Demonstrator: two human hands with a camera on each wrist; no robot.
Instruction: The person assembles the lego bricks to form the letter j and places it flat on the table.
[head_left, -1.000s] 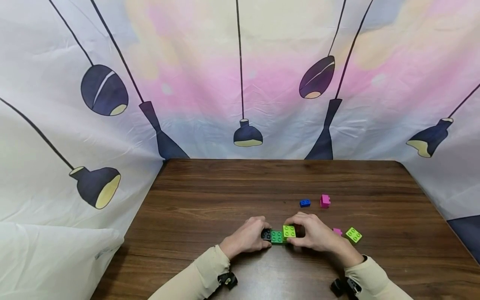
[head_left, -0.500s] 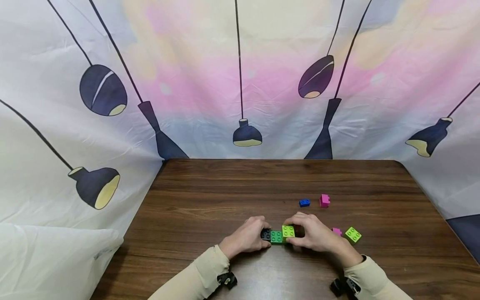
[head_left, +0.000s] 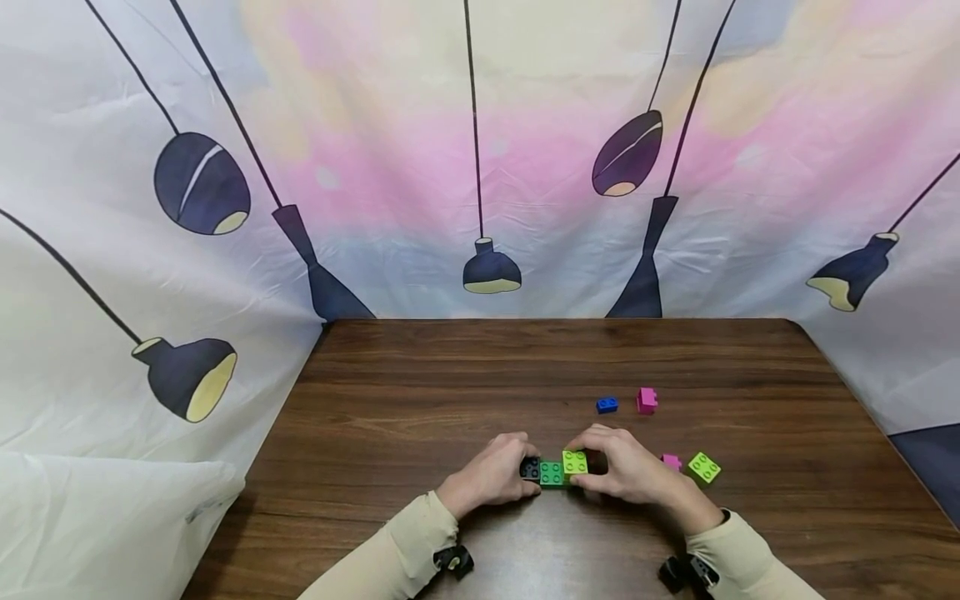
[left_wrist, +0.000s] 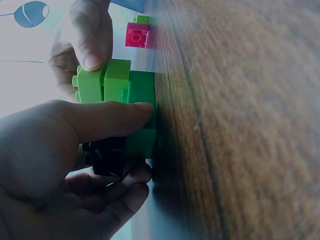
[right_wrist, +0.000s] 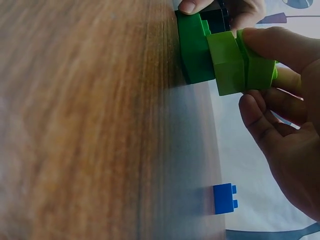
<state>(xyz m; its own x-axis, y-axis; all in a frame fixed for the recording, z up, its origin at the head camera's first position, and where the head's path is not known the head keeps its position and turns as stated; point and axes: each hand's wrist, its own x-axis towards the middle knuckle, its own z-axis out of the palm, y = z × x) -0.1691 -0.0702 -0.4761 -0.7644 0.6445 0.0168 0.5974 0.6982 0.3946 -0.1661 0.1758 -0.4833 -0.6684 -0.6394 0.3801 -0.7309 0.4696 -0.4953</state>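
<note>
A long green brick (head_left: 551, 474) lies on the table with a black brick (left_wrist: 107, 160) on its left end and a lime brick (right_wrist: 227, 65) on its right end. My left hand (head_left: 489, 473) grips the left end, thumb along the green brick's side. Between thumb and fingers my right hand (head_left: 630, 468) pinches a second lime brick (head_left: 575, 462). This upper brick rests on the lower lime one, slightly tilted, with a thin wedge-shaped gap showing between them in both wrist views. The right hand's fingers hide part of the stack in the head view.
Beyond the hands lie a small blue brick (head_left: 607, 405) and a pink brick (head_left: 647, 401). Right of my right wrist are another pink brick (head_left: 671, 462), partly hidden, and a loose lime brick (head_left: 704, 468). A printed cloth (head_left: 420, 167) hangs behind the wooden table (head_left: 450, 358).
Both hands keep their holds on the bricks. The whole head view has shifted slightly, so everything appears a little farther left; nothing else visibly differs.
</note>
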